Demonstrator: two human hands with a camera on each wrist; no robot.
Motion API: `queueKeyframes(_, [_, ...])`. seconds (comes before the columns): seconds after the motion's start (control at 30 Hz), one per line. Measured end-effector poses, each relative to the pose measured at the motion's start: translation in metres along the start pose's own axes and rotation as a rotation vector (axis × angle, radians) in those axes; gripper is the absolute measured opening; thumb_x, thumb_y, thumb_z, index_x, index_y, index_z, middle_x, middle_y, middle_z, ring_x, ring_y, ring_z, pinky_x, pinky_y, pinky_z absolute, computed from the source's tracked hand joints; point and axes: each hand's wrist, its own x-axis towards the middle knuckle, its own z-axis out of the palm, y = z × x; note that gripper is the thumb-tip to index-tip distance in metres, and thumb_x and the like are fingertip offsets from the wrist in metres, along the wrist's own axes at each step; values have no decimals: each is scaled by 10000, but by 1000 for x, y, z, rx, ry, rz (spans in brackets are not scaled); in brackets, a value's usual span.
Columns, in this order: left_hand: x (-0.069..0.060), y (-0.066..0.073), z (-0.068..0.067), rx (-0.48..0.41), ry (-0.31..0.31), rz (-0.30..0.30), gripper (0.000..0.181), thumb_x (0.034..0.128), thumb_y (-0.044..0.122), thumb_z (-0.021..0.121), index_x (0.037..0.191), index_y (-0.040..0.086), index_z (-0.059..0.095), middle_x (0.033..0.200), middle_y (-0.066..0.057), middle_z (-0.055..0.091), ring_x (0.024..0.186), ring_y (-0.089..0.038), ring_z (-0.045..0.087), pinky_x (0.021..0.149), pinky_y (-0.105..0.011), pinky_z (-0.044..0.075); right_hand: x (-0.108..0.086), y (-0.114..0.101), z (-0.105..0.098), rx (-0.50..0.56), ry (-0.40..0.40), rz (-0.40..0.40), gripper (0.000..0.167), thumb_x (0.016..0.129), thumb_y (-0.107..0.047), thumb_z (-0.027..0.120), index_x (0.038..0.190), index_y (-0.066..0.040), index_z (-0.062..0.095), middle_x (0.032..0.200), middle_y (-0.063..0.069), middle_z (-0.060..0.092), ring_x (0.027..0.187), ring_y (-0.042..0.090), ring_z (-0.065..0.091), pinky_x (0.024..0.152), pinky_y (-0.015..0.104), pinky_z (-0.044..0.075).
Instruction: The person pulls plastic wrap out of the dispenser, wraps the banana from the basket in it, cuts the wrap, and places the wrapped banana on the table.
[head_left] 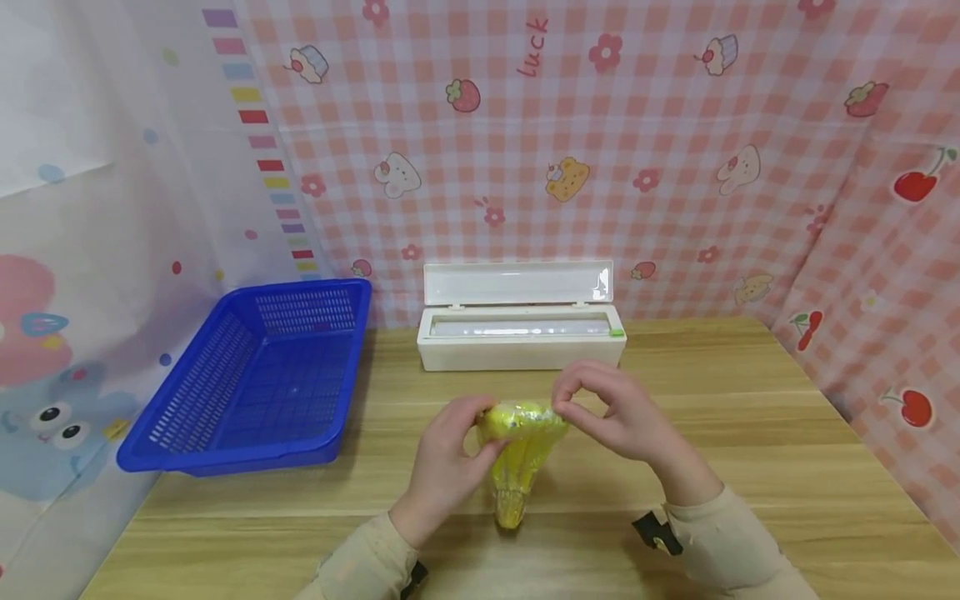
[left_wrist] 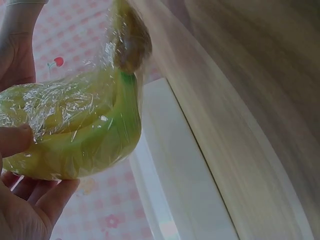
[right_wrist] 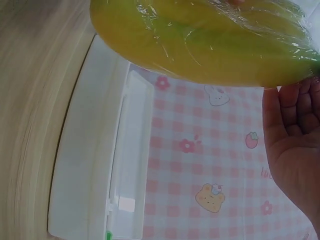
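Observation:
A bunch of bananas, wrapped in clear cling film, is held above the table in front of me, its stem end pointing toward me. My left hand grips the bunch from the left, thumb on one side and fingers on the other. At the bunch's far right end, my right hand pinches the film between thumb and forefinger. In the left wrist view the film looks crinkled over the bananas and gathers round the brown stem.
Behind the hands stands a white cling film dispenser, its lid raised and a roll inside. A blue plastic basket sits on the left of the wooden table. Patterned cloth hangs behind and at the sides.

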Motion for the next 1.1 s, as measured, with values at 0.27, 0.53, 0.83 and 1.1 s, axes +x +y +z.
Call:
queueKeyframes(0.27, [-1, -2, -1, 42, 6, 96, 448, 697, -74, 778, 1107, 18, 625, 1084, -101, 680, 1006, -240, 647, 931, -309, 523, 0, -3, 2, 179, -92, 219, 173, 878, 88, 603, 935, -74, 590, 912, 74, 589, 887, 187, 541, 826, 276, 483])
queueKeyframes(0.53, [0, 0, 0, 15, 34, 144, 454, 701, -66, 764, 1129, 3, 628, 1102, -111, 684, 1025, -266, 648, 946, -338, 520, -1, 0, 4, 224, -112, 301, 167, 918, 47, 551, 919, -113, 599, 949, 66, 594, 929, 204, 540, 863, 346, 459])
queueKeyframes(0.83, [3, 2, 1, -266, 104, 20, 476, 707, -169, 769, 1143, -40, 627, 1094, -177, 657, 1023, -288, 649, 906, -353, 546, -6, 5, 3, 221, 40, 506, 120, 1009, -41, 517, 1038, 30, 610, 1062, 160, 625, 975, 166, 590, 847, 264, 502])
queueKeyframes(1.1, [8, 3, 0, -315, 180, -40, 475, 713, -173, 784, 1136, -49, 608, 1096, -192, 647, 1049, -230, 633, 857, -402, 566, -17, 11, 1, 204, -39, 473, 369, 1056, -267, 481, 1302, -7, 570, 1275, 142, 609, 1156, 258, 564, 969, 406, 474])
